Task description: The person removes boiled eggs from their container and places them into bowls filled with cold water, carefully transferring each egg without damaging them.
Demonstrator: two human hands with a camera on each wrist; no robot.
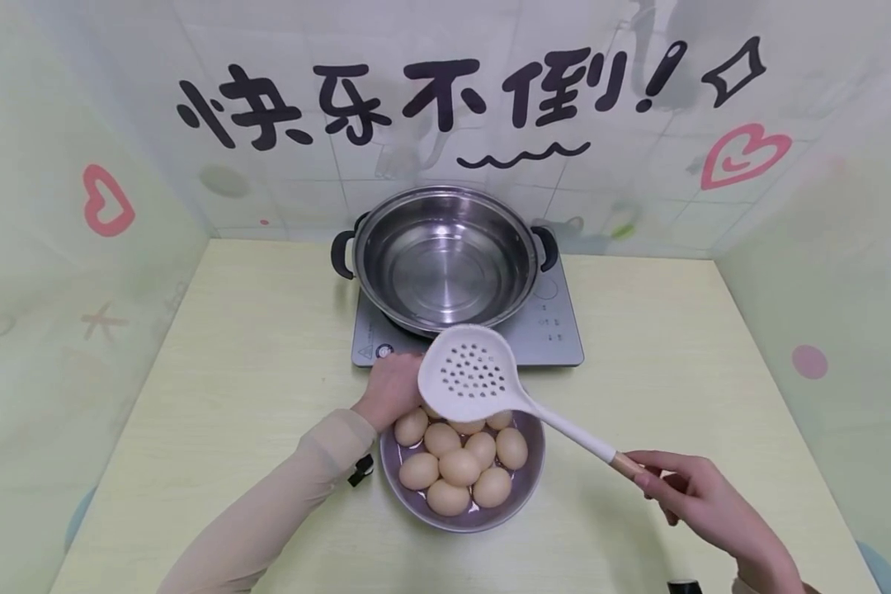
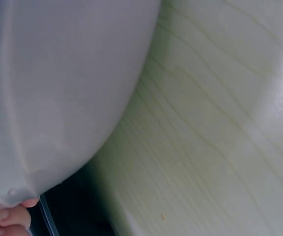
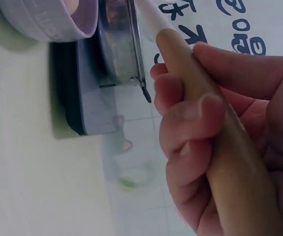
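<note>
In the head view my right hand [image 1: 701, 495] grips the wooden handle [image 3: 225, 142] of a white skimmer [image 1: 469, 375] with a perforated head. The skimmer's head hangs over the far side of a lilac bowl [image 1: 464, 525], overlapping the cooker's front edge in this view. Several brown eggs [image 1: 459, 467] lie in the bowl with some water. At the bowl's far left rim, my left hand [image 1: 395, 386] holds the bowl, partly hidden behind the skimmer. The left wrist view shows its curled fingertips [image 2: 11, 219] against the bowl's outer wall [image 2: 72, 88].
Behind the bowl, a steel pot [image 1: 449, 272] with black side handles stands on a grey induction cooker [image 1: 557, 338]. A small black object [image 1: 360, 469] lies left of the bowl, and another dark object [image 1: 685, 586] shows at the front edge. Printed sheets line the walls.
</note>
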